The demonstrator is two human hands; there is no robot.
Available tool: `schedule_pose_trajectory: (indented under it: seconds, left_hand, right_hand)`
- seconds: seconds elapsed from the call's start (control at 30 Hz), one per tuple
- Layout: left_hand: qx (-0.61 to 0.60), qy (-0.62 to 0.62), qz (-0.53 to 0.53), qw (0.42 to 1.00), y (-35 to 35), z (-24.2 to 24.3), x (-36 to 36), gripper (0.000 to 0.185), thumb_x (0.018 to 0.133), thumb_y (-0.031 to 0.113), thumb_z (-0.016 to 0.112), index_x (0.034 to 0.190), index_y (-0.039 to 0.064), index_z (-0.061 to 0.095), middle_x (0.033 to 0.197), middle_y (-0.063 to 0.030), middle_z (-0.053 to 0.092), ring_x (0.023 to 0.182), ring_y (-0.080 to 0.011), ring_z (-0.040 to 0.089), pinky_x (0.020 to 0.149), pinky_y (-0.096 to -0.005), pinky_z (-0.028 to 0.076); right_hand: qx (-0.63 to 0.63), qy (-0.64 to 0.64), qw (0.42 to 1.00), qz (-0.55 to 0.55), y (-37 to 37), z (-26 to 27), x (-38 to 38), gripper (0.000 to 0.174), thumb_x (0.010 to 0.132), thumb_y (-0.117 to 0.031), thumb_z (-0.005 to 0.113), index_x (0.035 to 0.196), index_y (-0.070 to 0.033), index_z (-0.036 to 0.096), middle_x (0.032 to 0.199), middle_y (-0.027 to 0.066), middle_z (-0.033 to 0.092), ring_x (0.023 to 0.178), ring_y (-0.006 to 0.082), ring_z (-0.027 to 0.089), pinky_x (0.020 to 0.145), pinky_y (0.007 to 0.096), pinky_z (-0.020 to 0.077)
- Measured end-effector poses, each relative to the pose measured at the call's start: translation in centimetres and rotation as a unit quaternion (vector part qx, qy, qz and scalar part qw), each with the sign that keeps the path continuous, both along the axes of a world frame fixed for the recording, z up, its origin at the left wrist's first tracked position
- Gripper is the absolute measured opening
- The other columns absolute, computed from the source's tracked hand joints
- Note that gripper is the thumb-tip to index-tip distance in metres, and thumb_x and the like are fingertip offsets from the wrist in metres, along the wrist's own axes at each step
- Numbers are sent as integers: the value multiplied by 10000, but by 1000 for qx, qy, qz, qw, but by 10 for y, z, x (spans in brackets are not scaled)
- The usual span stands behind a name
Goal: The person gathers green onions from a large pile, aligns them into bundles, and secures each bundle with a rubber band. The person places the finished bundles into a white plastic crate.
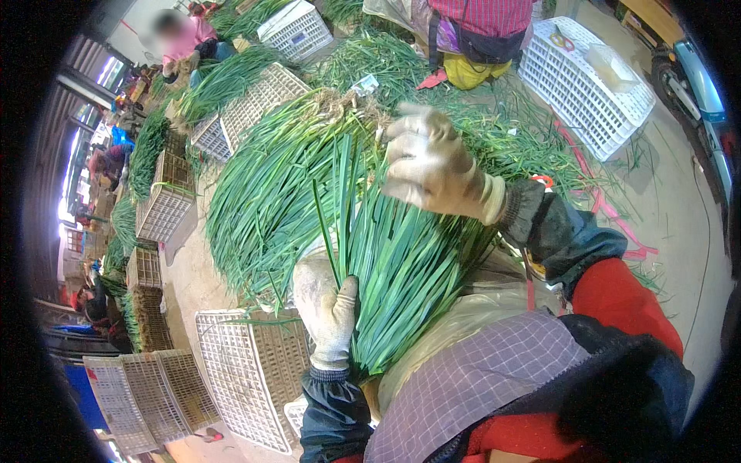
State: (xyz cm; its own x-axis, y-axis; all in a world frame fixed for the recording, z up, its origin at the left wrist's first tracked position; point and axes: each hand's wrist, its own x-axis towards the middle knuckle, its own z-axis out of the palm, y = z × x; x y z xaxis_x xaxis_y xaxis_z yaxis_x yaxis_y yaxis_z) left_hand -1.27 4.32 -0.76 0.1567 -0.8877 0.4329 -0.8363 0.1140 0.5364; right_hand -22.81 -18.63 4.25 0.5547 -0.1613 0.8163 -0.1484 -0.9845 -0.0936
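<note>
My left hand, in a soiled pale glove, grips a few long flat leaves of an allium-like green, the thumb pressed along them. Beside it, a thick bundle of the same greens lies over my lap. My right hand, gloved too, is raised above the root end of this bundle. Its fingers are curled and blurred, so whether they hold anything is unclear. Just beyond my left hand spreads a large heap of greens, with pale stems and brown roots at its far end.
White plastic crates stand at the upper right, with scissors on top. More crates stand at lower left. Loose leaves and pink ribbon litter the floor at right. Other people sit among greens ahead.
</note>
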Motion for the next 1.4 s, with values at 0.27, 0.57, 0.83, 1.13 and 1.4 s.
schedule_pose_trajectory:
  seconds: [0.27,0.57,0.83,1.13,1.4]
  left_hand:
    - [69,-1,-6,998,3,6,-4,636,1036,511,542,1346,-40,608,1334,-215,602,1243,-385,545,1091,-463,383]
    - [117,73,13,990,4,24,-19,743,1033,621,468,1355,-33,605,1316,-215,606,1225,-370,543,1069,-463,384]
    - [87,-11,4,996,3,15,-8,751,1033,625,459,1366,-35,596,1318,-215,603,1240,-372,543,1084,-466,384]
    - [93,95,-10,991,2,31,-25,664,1032,564,525,1314,-27,634,1297,-205,608,1231,-372,544,1077,-465,387]
    - [73,39,-20,996,3,29,-23,608,1037,565,511,1194,4,685,1160,-181,646,1098,-372,569,978,-469,417]
  right_hand:
    - [-27,99,992,-80,3,-24,6,311,707,-338,804,945,-142,759,1031,10,693,1274,294,571,1240,554,222]
    - [15,108,993,-40,5,-19,11,319,711,-341,816,942,-127,769,946,11,710,1199,274,625,1241,575,206]
    - [-53,95,994,-11,-2,-25,22,105,752,-274,706,751,-178,664,759,-6,612,958,252,639,1214,603,291]
    - [-30,103,994,-11,0,-28,23,116,756,-266,686,713,-166,646,738,20,596,925,257,637,1215,603,294]
    - [183,-11,983,8,16,-47,29,143,751,-181,699,746,-39,688,688,144,625,723,347,635,886,482,528]
